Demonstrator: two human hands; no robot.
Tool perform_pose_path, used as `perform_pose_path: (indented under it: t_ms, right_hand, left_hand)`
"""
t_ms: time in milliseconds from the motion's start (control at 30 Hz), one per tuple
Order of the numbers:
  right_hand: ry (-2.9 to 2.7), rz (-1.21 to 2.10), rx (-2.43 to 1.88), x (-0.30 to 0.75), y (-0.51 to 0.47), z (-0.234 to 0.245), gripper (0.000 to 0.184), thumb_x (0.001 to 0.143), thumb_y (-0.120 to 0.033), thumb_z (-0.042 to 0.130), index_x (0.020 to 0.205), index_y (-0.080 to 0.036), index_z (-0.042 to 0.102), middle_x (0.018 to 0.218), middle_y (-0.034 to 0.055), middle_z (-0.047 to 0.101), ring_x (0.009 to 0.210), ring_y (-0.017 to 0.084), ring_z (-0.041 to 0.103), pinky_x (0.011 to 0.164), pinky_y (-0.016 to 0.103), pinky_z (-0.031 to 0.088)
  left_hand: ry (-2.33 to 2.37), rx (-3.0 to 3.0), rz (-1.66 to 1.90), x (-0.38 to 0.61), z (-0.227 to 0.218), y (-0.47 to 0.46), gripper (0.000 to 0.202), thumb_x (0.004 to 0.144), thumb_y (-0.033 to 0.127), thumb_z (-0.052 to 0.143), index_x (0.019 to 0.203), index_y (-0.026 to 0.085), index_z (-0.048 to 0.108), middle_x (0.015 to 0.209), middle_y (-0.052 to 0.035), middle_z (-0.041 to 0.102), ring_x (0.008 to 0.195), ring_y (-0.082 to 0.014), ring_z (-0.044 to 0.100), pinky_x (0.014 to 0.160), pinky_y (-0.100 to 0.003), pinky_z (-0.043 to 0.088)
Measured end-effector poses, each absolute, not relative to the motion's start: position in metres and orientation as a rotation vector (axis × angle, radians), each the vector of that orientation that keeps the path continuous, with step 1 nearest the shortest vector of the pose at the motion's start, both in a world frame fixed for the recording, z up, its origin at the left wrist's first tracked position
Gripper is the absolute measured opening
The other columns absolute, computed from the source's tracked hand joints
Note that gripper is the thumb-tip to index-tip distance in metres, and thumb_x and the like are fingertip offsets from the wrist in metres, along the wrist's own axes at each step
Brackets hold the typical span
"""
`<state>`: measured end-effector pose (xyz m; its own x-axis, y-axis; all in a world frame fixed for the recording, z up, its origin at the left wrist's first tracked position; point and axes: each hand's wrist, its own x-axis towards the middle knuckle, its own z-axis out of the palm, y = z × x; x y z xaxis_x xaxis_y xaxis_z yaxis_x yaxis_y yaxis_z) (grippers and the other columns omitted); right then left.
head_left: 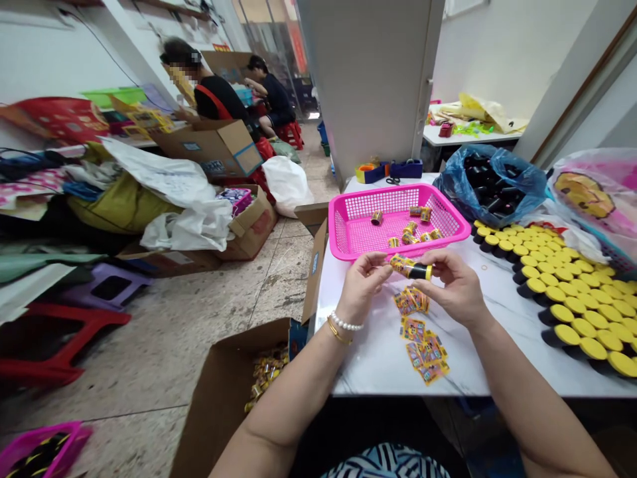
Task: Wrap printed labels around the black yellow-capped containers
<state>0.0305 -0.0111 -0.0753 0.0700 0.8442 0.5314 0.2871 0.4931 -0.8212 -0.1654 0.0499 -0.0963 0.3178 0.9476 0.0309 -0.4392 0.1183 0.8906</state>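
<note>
Between my two hands, above the white table, lies a small black cylinder [417,271] with a yellow cap, tilted sideways. A yellow printed sleeve [399,265] is around its left end. My left hand [367,277] pinches the sleeve end, while the fingers and thumb of my right hand [455,284] close on the capped end. Flat printed sleeves [423,348] lie in loose piles below my hands. Just beyond them is a pink basket [343,253] with several small wrapped cylinders [409,234] inside.
Rows of yellow-capped black cylinders [572,285] cover the table's right side, with a blue bag [450,189] of black pieces behind. A cardboard box [209,398] of wrapped pieces stands left of the table. Two people [219,99] sit working at the back left.
</note>
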Motion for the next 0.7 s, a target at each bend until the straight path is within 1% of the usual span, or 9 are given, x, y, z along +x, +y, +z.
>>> perform_pose_path:
  t_ms: [67,100,233,300,367,433,567,633,700]
  right_hand:
    - [-1.510,0.524,-0.995,0.031,-0.011,-0.075,0.038,0.079,-0.032,0.090,0.111,-0.027,0.069,0.107,0.0036,0.069,0.097,0.020,0.071,0.086,0.036,0.064]
    - [-1.534,0.509,-0.982,0.030,-0.010,-0.076,0.038,0.079,-0.032,0.090,0.111,-0.027,0.069,0.107,0.0042,0.070,0.098,0.021,0.071,0.087,0.038,0.064]
    - [-1.623,0.460,-0.995,0.027,-0.009,-0.081,0.038,0.082,-0.028,0.086,0.118,-0.029,0.072,0.116,0.0068,0.069,0.108,0.024,0.070,0.093,0.044,0.064]
    - [-1.638,0.441,-1.026,0.026,-0.009,-0.081,0.040,0.085,-0.027,0.083,0.123,-0.030,0.071,0.121,0.0078,0.068,0.112,0.025,0.069,0.095,0.045,0.064]
    - [-1.664,0.404,-1.055,0.025,-0.010,-0.080,0.039,0.087,-0.025,0.079,0.125,-0.030,0.071,0.121,0.0073,0.070,0.109,0.024,0.070,0.093,0.045,0.065]
    - [-1.712,0.323,-1.076,0.025,-0.011,-0.078,0.036,0.088,-0.022,0.077,0.123,-0.030,0.072,0.116,0.0058,0.073,0.105,0.023,0.071,0.091,0.045,0.065]
    - [-1.805,0.118,-1.080,0.026,-0.013,-0.076,0.039,0.085,-0.017,0.077,0.122,-0.032,0.072,0.114,0.0042,0.077,0.107,0.025,0.072,0.100,0.050,0.062]
    - [-1.828,0.067,-1.069,0.025,-0.013,-0.077,0.041,0.085,-0.016,0.077,0.122,-0.033,0.072,0.116,0.0040,0.078,0.111,0.027,0.072,0.103,0.051,0.060]
    - [-1.837,0.051,-1.063,0.024,-0.012,-0.079,0.040,0.086,-0.017,0.078,0.122,-0.033,0.072,0.117,0.0041,0.078,0.111,0.027,0.072,0.103,0.051,0.060]
  left_hand:
    - [0.601,1.016,1.099,-0.166,-0.095,0.049,0.059,0.072,0.034,0.095,0.123,0.019,0.069,0.104,-0.0053,0.072,0.071,-0.0085,0.062,0.057,-0.019,0.045]
    - [0.560,1.043,1.057,-0.166,-0.094,0.049,0.059,0.074,0.034,0.094,0.125,0.019,0.069,0.105,-0.0062,0.072,0.075,-0.0103,0.065,0.061,-0.020,0.049]
    - [0.484,1.061,0.990,-0.166,-0.093,0.050,0.035,0.079,0.034,0.089,0.103,0.015,0.072,0.084,-0.0023,0.069,0.067,-0.0087,0.060,0.064,-0.022,0.049]
    - [0.495,1.028,1.032,-0.167,-0.094,0.052,0.035,0.075,0.032,0.092,0.099,0.015,0.072,0.083,-0.0013,0.068,0.066,-0.0084,0.060,0.062,-0.022,0.049]
    - [0.498,1.009,1.040,-0.168,-0.095,0.054,0.041,0.072,0.030,0.094,0.104,0.016,0.071,0.086,-0.0017,0.069,0.066,-0.0086,0.062,0.062,-0.022,0.050]
    - [0.495,1.004,1.022,-0.169,-0.095,0.055,0.054,0.070,0.027,0.095,0.116,0.016,0.069,0.088,-0.0022,0.071,0.066,-0.0097,0.064,0.062,-0.022,0.051]
    - [0.494,0.993,0.957,-0.174,-0.096,0.058,0.085,0.068,0.025,0.096,0.142,0.018,0.057,0.081,-0.0019,0.073,0.063,-0.0128,0.067,0.061,-0.023,0.052]
    - [0.475,1.009,0.929,-0.175,-0.096,0.060,0.076,0.069,0.026,0.095,0.137,0.015,0.062,0.082,-0.0039,0.074,0.061,-0.0124,0.067,0.060,-0.024,0.052]
    - [0.447,1.046,0.915,-0.175,-0.098,0.061,0.055,0.070,0.025,0.094,0.118,0.013,0.072,0.090,-0.0077,0.076,0.067,-0.0128,0.069,0.064,-0.024,0.054]
